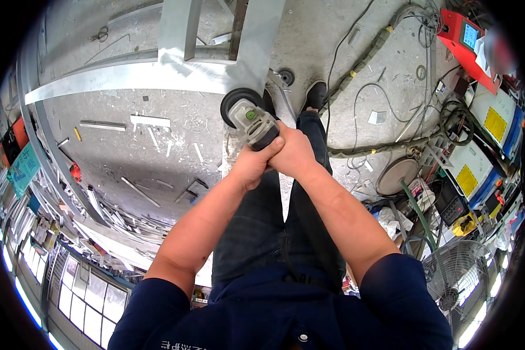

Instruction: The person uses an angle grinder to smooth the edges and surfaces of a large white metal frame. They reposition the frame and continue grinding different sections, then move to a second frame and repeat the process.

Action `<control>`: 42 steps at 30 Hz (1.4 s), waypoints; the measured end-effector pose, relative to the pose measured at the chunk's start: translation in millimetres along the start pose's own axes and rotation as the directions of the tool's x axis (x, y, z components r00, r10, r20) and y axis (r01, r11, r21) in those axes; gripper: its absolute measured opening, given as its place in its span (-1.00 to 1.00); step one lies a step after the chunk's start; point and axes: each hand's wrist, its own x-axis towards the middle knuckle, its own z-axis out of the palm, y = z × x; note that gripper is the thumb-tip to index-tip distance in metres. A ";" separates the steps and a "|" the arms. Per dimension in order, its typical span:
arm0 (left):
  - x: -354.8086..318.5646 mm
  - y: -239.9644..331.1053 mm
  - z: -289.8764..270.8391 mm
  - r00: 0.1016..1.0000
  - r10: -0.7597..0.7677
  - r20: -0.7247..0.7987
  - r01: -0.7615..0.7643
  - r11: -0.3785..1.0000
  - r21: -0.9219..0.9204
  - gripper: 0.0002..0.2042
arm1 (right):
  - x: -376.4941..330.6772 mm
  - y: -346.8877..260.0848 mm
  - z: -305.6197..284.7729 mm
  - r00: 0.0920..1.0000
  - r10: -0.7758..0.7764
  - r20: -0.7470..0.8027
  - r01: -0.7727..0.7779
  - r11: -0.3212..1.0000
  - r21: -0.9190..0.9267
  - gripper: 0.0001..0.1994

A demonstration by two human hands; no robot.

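Both of my hands are wrapped around an angle grinder (pixel 252 118) held in front of my legs. My left hand (pixel 254 165) and my right hand (pixel 293 153) meet on its body, fingers closed and partly hidden underneath. The grinder's dark round disc (pixel 230 100) lies at the lower edge of a pale metal frame (pixel 128 77); I cannot tell whether it touches. Bright, ground-looking patches show on the frame near its corner.
Offcuts of metal strip (pixel 151 121) litter the concrete floor. A sheathed hose (pixel 367 56) and loose cables run along the right, near a red machine with a screen (pixel 462 44). A fan (pixel 456 274) stands at lower right, and metal stock (pixel 114 207) lies piled at left.
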 end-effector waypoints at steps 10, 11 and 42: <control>12.2 11.3 0.3 0.998 -0.018 0.062 0.017 1.000 0.025 -0.41 | 7.7 -5.3 -11.1 0.998 -0.001 -0.056 -0.001 0.999 -0.034 -0.66; 11.7 10.7 2.7 0.999 -0.014 0.051 0.014 1.000 -0.012 -0.42 | 8.7 -7.1 -16.4 0.997 0.013 -0.076 -0.015 1.000 -0.024 -0.66; -24.1 51.8 144.5 0.930 0.303 0.209 -0.356 0.884 0.302 -0.46 | -9.7 74.3 -255.1 0.951 0.211 -0.225 -0.049 0.824 0.564 -0.73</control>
